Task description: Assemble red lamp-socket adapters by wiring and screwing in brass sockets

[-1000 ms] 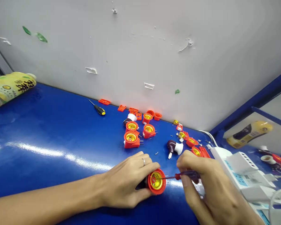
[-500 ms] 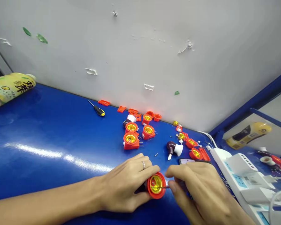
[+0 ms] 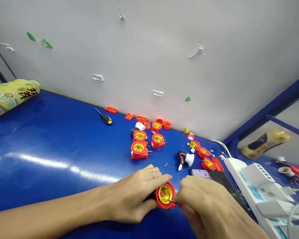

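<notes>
My left hand point(image 3: 134, 196) is wrapped round an orange lamp socket point(image 3: 165, 195) with a brass threaded inside, holding it on its side on the blue table point(image 3: 52, 146). My right hand point(image 3: 209, 205) is closed round a small screwdriver. Only its thin metal shaft point(image 3: 171, 201) shows, reaching into the mouth of the socket. The handle is hidden under my fingers. A ring sits on a finger of my left hand.
Several more orange sockets point(image 3: 139, 148) and loose orange parts lie beyond my hands by the wall. A brown and white plug point(image 3: 185, 158), a black and yellow screwdriver point(image 3: 104, 116), two phones point(image 3: 214, 176), a white power strip point(image 3: 254, 181) and a yellow bottle point(image 3: 10, 94) lie around.
My right hand has moved left, up to the socket, and the screwdriver's red handle has vanished under my fingers. Its tip has gone into the socket's mouth. The two phones have come into sight.
</notes>
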Demonstrator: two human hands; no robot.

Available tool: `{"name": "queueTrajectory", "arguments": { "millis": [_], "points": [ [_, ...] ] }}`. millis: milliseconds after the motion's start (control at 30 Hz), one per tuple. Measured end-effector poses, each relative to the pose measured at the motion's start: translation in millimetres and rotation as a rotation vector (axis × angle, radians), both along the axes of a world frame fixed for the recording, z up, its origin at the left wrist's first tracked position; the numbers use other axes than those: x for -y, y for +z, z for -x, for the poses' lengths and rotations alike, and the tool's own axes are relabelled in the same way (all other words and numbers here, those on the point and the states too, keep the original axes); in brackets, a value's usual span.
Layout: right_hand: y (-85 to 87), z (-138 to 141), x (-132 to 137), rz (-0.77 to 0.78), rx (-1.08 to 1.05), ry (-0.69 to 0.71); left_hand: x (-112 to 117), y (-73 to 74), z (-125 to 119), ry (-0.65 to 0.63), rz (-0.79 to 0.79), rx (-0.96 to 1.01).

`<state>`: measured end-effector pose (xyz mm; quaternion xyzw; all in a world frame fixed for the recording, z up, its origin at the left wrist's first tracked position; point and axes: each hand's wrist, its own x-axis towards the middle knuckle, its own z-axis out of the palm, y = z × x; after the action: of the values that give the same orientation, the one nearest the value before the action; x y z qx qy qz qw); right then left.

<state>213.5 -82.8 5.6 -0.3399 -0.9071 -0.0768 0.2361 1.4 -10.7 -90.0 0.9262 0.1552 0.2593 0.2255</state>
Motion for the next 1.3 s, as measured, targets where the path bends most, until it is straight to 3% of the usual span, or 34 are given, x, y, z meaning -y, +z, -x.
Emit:
{"name": "queueTrajectory", "arguments": {
  "millis": [267, 567, 800, 1300],
  "points": [
    [-20.3, 0.2, -1.2, -0.138, -0.082, -0.105, 0.0, -2.4, 1.1, 0.018, -0.013, 0.016],
    [-6.8, 0.8, -0.6, -0.008, -0.106, -0.075, 1.8, 3.2, -0.9, -0.004, 0.06, -0.041],
    [-14.0, -4.9, -1.7, -0.162, -0.076, -0.113, 2.4, -0.9, 0.0, 0.028, -0.039, -0.001],
    [-17.5, -4.5, 4.8, -0.024, -0.136, -0.234, 3.6, 3.4, -0.3, 0.022, -0.015, 0.005]
  ]
}}
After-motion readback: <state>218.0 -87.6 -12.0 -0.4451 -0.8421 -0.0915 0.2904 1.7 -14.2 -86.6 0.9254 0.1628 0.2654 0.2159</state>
